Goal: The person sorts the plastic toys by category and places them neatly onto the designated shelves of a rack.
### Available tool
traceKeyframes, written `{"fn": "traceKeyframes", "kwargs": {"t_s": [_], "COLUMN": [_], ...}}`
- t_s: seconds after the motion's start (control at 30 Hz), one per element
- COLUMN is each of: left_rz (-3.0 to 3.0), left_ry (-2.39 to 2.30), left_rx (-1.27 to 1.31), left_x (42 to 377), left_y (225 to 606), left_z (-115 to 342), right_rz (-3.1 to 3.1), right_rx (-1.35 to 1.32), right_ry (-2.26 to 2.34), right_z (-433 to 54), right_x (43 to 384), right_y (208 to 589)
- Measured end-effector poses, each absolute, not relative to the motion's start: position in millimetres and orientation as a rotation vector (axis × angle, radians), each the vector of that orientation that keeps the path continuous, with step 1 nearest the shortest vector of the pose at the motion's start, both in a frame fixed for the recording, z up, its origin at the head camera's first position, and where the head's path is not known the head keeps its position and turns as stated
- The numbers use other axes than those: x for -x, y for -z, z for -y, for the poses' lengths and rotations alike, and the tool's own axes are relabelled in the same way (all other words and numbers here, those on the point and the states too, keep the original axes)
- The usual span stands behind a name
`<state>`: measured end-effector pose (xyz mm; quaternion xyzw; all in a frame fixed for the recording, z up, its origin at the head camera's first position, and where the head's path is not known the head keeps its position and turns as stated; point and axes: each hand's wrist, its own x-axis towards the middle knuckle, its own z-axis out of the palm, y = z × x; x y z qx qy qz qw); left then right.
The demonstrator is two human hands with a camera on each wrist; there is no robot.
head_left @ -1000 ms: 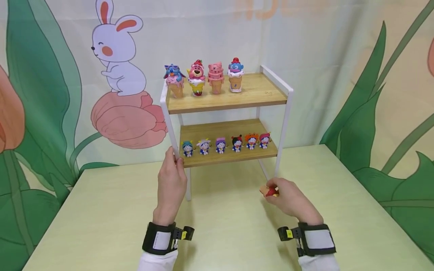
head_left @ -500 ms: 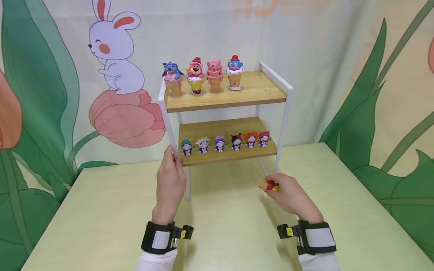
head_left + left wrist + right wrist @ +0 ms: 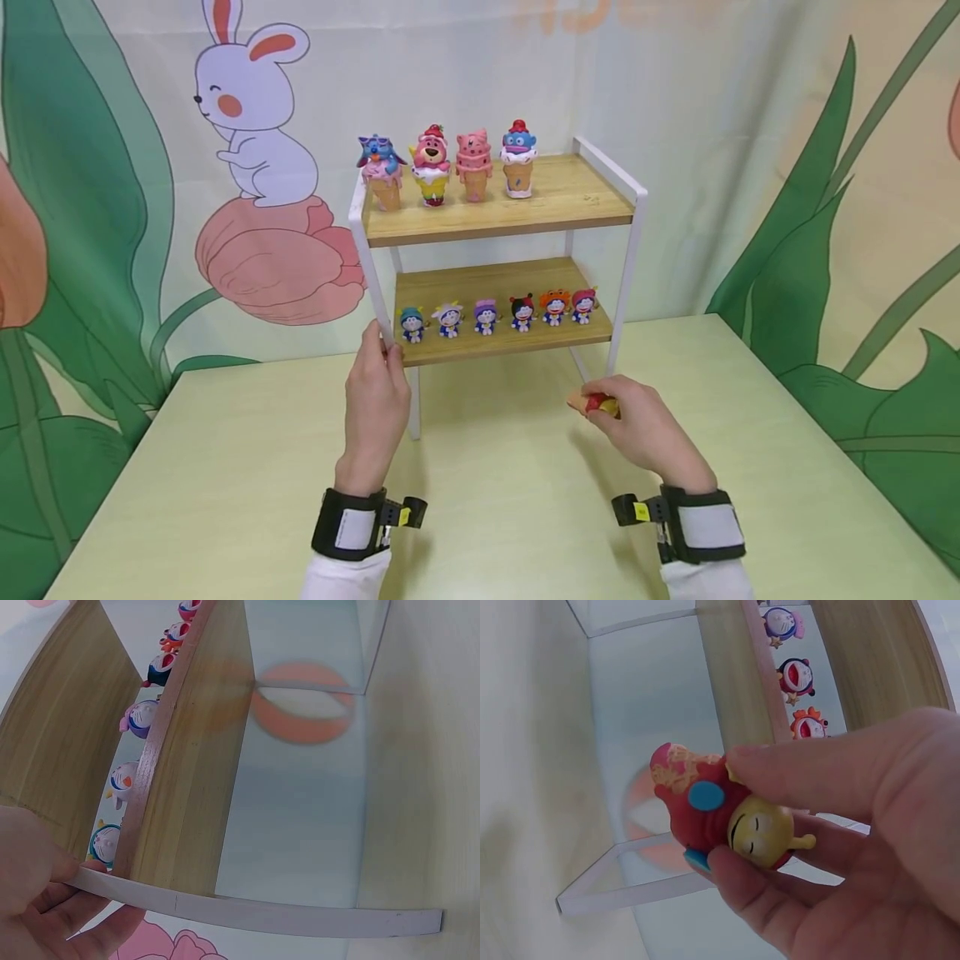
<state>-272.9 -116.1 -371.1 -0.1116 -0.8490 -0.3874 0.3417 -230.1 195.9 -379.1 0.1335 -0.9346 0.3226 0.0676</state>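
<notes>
My left hand (image 3: 377, 408) grips the white left leg of a two-tier shelf rack (image 3: 502, 232); in the left wrist view its fingers (image 3: 112, 930) curl around that leg (image 3: 247, 909) beside the lower board. Between thumb and fingers, my right hand (image 3: 645, 429) pinches an ice cream cone figurine (image 3: 705, 802) with a red body, blue spots and a yellow smiling face. It lies sideways, cone end to the left, just in front of the rack's right leg, above the table. Part of it is hidden by the fingers.
Several ice cream cone figurines (image 3: 474, 167) stand along the left of the upper board (image 3: 577, 187). On the lower board (image 3: 480, 279), several small blue-and-white figurines (image 3: 485, 318) in varied hats stand in a row. The rack is on a pale green table (image 3: 495, 517) before a printed cloth backdrop (image 3: 465, 50).
My right hand has risen slightly with the cone figurine, showing more of its yellow part. The left hand keeps its grip on the rack leg. The head view has shifted a little.
</notes>
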Motion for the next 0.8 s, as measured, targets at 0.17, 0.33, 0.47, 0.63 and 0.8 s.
{"fn": "traceKeyframes", "kwargs": {"t_s": [0.17, 0.33, 0.47, 0.63, 0.8], "left_rz": [2.206, 2.204, 2.200, 2.204, 2.205], "left_ry": [0.999, 1.004, 1.008, 1.011, 1.011], "left_rx": [0.292, 0.292, 0.287, 0.298, 0.295], "left_x": [272.8, 273.1, 273.4, 274.5, 274.5], "left_y": [371.5, 371.7, 372.4, 372.9, 372.2], "left_z": [116.0, 117.3, 118.1, 117.0, 115.8], "right_rz": [2.772, 2.732, 2.712, 2.679, 2.664], "right_rx": [-0.436, -0.461, -0.453, -0.433, -0.413], "right_ry": [-1.039, -1.083, -1.106, -1.139, -1.176], "right_z": [-195.6, -195.4, -196.2, -198.9, -200.0], "right_x": [229.1, 227.9, 226.7, 223.5, 222.8], "right_y": [377.6, 373.1, 369.8, 365.3, 363.9]}}
